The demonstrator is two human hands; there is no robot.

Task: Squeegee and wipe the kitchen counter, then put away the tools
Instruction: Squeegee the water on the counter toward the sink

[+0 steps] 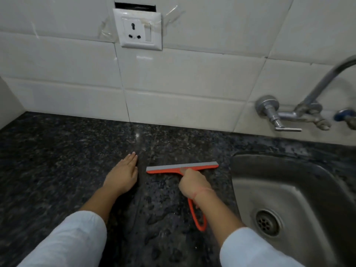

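An orange squeegee with a grey rubber blade lies blade-down on the dark speckled granite counter, its blade running left to right in the middle of the view. My right hand grips its orange handle just behind the blade; the looped end of the handle sticks out below my wrist. My left hand rests flat on the counter, fingers straight, just left of the blade's left end. Water drops and small puddles lie on the counter in front of the blade, toward me.
A steel sink with a round drain is set into the counter at the right. A chrome wall tap stands above it. White tiles form the back wall, with a socket high up.
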